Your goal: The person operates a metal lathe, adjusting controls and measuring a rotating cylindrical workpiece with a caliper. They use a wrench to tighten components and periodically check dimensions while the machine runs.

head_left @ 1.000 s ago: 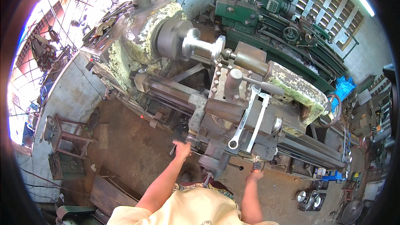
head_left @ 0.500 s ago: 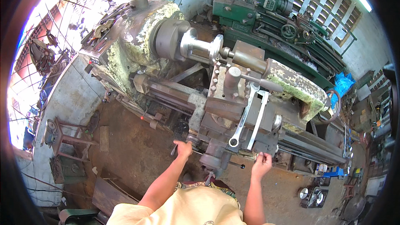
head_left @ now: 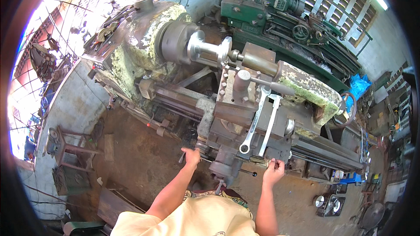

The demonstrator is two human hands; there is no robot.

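My left hand point(head_left: 191, 156) is closed at a dark handwheel point(head_left: 202, 147) on the front of a lathe carriage, its fingers partly hidden. My right hand point(head_left: 274, 171) pinches a small lever at the carriage's right side; the hand covers most of the lever. Above, a shiny spool-shaped metal workpiece point(head_left: 209, 49) sits between the chuck point(head_left: 175, 43) and the tailstock centre point(head_left: 236, 55). A square tool post point(head_left: 236, 89) with a clamp handle point(head_left: 278, 87) stands in front of it. A combination wrench point(head_left: 253, 126) and a vernier caliper point(head_left: 270, 126) lie on the carriage, right of the tool post.
A crank handle point(head_left: 219, 187) points toward my body. The tailstock handwheel point(head_left: 348, 110) is at the right. Behind stands a green lathe point(head_left: 258, 17). A small metal stand point(head_left: 72, 148) is on the floor at left, a black tray point(head_left: 328, 205) at right.
The whole scene has shifted slightly in the picture as my head moved. Both hands stay at the same controls; the wrench and caliper lie as before.
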